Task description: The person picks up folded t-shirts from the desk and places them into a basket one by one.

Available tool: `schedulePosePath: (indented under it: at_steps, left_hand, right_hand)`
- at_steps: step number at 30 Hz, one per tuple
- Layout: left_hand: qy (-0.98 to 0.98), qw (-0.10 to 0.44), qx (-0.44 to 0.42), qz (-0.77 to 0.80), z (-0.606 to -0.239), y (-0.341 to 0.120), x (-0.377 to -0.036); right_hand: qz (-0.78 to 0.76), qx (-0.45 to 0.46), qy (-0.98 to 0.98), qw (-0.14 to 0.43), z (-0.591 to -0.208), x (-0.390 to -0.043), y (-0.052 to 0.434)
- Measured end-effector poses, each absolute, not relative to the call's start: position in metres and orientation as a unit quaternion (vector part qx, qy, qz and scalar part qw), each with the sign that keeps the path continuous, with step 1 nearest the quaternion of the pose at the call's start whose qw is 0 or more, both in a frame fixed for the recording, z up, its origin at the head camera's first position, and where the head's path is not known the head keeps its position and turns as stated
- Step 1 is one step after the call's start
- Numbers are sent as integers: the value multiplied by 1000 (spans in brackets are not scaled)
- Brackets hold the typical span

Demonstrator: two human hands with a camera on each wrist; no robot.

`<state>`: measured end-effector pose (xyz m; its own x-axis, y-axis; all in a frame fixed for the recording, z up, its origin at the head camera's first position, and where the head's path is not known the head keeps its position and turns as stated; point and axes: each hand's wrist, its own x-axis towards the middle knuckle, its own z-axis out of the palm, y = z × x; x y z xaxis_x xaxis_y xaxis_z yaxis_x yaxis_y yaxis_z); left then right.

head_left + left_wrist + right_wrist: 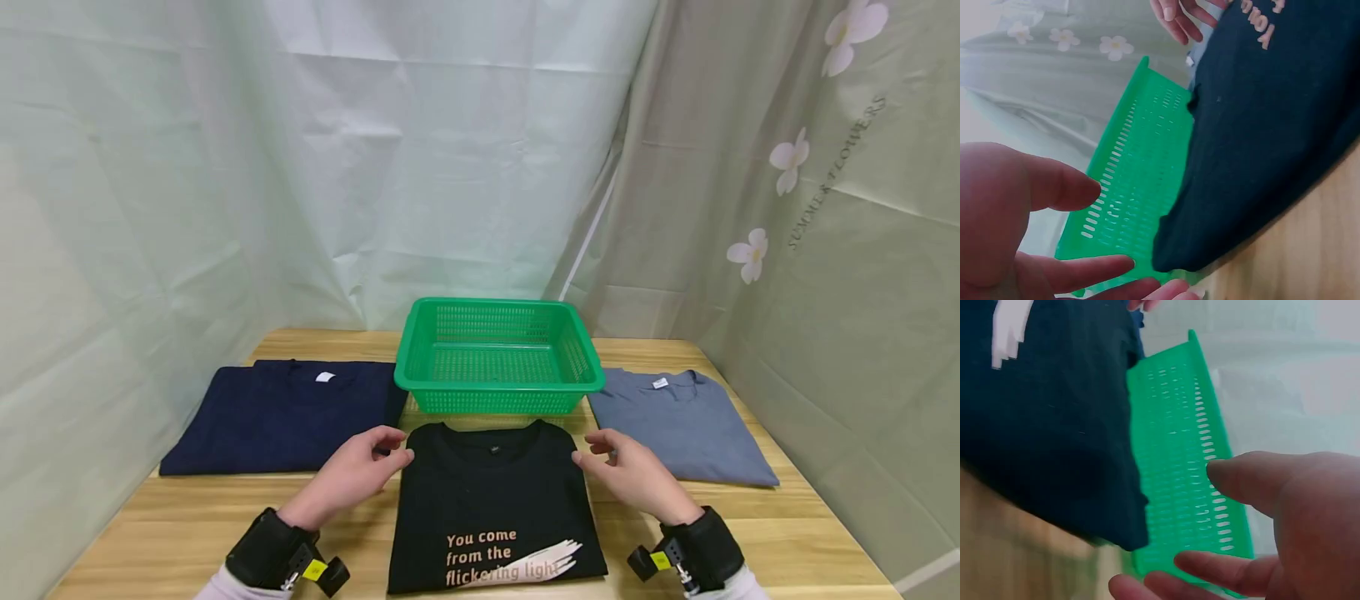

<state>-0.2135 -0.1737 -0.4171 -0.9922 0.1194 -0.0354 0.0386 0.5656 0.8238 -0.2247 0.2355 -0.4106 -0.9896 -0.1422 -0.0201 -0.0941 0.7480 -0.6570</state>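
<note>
A folded black T-shirt (495,492) with printed lettering and a pale brush stroke lies on the wooden table, its collar toward the basket. My left hand (363,467) is beside the shirt's upper left corner, fingers relaxed and thumb apart. At the upper right corner is my right hand (630,471), held much the same way. Both wrist views show nothing between thumb and fingers: the left hand (1054,219) and the right hand (1260,519) are close to the cloth without gripping it. Behind the shirt stands a green plastic basket (498,400) with nothing inside.
A folded navy T-shirt (285,425) lies on the left of the table (150,542). On the right, partly behind the basket, is a folded grey-blue T-shirt (678,429). Pale curtains (450,167) enclose the back and sides.
</note>
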Motion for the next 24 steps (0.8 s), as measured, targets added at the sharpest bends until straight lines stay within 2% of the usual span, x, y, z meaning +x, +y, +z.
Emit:
schedulePosePath:
  at_steps: [7, 24]
  left_hand:
    - [888, 53, 38, 455, -426, -171, -211]
    - [854, 108, -33, 508, -433, -153, -210]
  right_hand:
    - [-338, -51, 938, 59, -418, -223, 232]
    - [-473, 43, 864, 168, -432, -228, 225]
